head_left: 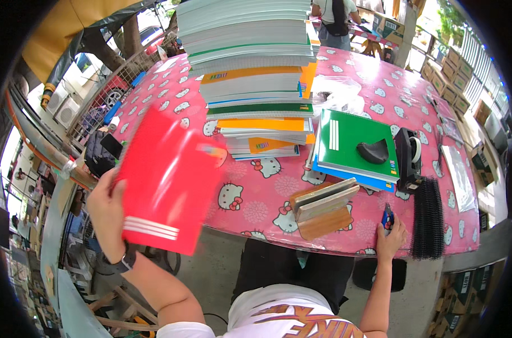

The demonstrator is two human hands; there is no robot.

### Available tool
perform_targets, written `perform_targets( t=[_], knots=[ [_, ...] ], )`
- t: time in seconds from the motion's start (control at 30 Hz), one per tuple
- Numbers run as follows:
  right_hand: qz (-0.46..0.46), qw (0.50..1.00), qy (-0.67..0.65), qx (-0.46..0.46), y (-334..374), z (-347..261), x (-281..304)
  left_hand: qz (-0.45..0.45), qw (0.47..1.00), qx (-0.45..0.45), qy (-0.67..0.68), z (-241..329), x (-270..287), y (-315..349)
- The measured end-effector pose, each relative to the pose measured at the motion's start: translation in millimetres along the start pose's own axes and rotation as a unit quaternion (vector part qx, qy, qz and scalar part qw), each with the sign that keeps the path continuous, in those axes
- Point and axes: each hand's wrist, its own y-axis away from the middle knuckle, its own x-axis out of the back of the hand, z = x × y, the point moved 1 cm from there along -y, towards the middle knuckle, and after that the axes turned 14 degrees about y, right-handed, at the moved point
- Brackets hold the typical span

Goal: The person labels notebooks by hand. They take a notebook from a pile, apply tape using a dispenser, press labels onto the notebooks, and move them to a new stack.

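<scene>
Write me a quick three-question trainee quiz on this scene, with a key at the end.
1. Which hand holds the glossy red rectangular notebook?
2. True or false: the curved black object lies on the green-covered rectangular notebook.
3. Which lies just right of the right hand, whose fingers are at the small blue tool?
A) the tall stack of white-paged notebooks
B) the long, black, bristly bundle
C) the brown wooden block

Key:
1. The left hand
2. True
3. B

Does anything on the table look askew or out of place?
Yes: the tall notebook stack looks uneven. Its layers are staggered rather than flush, and orange covers stick out at its right side. I see no spill.
</scene>
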Motion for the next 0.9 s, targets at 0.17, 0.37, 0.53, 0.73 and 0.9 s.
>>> perform_targets(
  t=[0.17, 0.37, 0.53, 0.73, 0.9],
  knots=[
    [-0.022, 0.999, 0.026, -0.03, 0.1, -4.5, 5.3, 0.091, 0.953, 0.003, -0.288, -62.5, -43.5, -8.9],
    [0.004, 1.0, 0.009, -0.004, 0.3, -0.6, 3.9, -0.037, 0.974, -0.035, -0.219, -153.5, -180.0, 40.2],
    [0.007, 1.0, 0.009, 0.013, 1.0, -0.4, 5.0, 0.039, 0.967, 0.014, -0.25, -141.2, -203.0, 59.7],
    [0.135, 0.988, -0.038, 0.065, -43.8, 4.8, 14.8, -0.017, 0.976, 0.054, -0.211, -137.1, -210.7, 45.1],
    [0.173, 0.972, -0.082, 0.138, -124.5, -51.2, 33.0, -0.017, 0.983, -0.055, -0.172, -166.8, -206.7, 47.7]
  ],
)
